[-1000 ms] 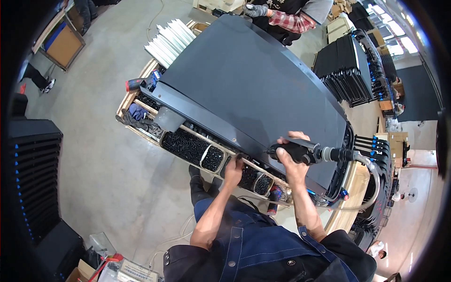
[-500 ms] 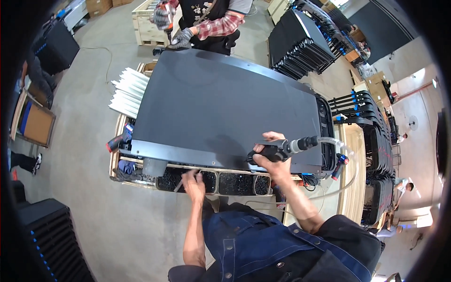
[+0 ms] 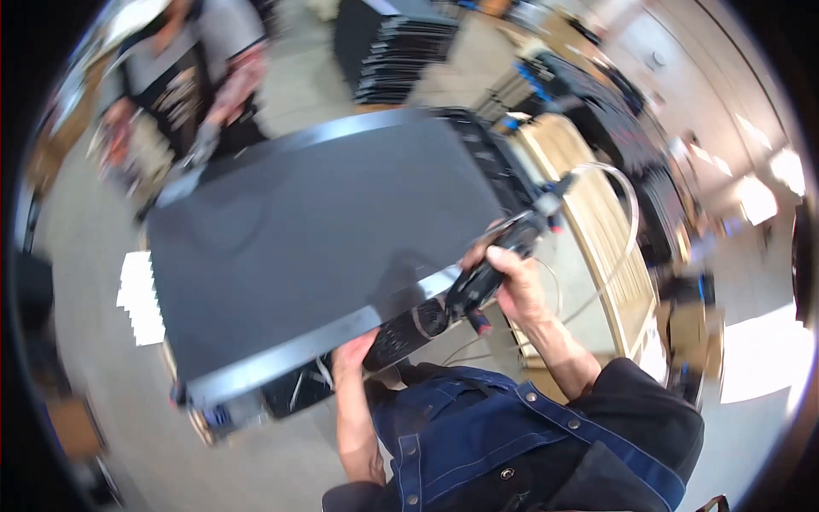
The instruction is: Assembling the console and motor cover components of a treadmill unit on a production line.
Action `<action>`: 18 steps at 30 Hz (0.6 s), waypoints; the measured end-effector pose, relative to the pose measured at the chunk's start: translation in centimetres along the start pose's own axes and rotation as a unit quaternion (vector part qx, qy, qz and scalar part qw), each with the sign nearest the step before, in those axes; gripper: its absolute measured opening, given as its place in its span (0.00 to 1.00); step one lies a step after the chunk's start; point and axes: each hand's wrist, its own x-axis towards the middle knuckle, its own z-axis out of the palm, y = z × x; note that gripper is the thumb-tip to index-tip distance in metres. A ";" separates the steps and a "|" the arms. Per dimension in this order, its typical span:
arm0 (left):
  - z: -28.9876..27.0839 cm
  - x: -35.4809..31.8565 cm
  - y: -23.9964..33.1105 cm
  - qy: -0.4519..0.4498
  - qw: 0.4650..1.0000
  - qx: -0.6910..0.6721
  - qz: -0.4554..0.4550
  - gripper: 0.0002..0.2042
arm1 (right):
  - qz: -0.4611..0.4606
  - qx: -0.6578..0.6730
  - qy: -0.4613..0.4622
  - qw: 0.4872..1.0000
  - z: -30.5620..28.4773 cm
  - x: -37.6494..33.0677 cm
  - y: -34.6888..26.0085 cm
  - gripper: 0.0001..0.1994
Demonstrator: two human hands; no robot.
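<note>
A large dark flat panel with shiny metal edge strips lies in front of me. My right hand is closed around a black air-powered driver, held at the panel's near right corner, with a clear hose running from its rear end. At the panel's near edge is my left hand, its fingers smeared by motion and partly lost against the metal strip. Beneath that hand are bins of small dark screws.
Across the panel a gloved person works at its far left corner. White strips stick out on the left. To the right stands a pale wooden crate, with stacked black frames beyond. Another dark stack stands at the back.
My view has swung to the right and tilted, so the scene blurs. My left hand has come up from the screw bins to the panel's near edge. The driver remains in my right hand.
</note>
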 end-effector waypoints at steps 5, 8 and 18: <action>-1.4 -1.2 1.8 -0.007 0.991 0.130 0.012 0.15 | 0.055 -0.122 0.273 0.953 -15.2 -8.4 -0.7 0.14; -5.1 -1.7 4.0 0.045 0.992 0.114 0.041 0.18 | 0.046 -0.302 0.389 0.869 -25.1 -11.6 -3.6 0.14; -2.8 -3.9 -13.6 0.249 0.951 0.179 -0.030 0.10 | 0.045 -0.434 0.308 0.845 -56.6 -1.5 1.5 0.21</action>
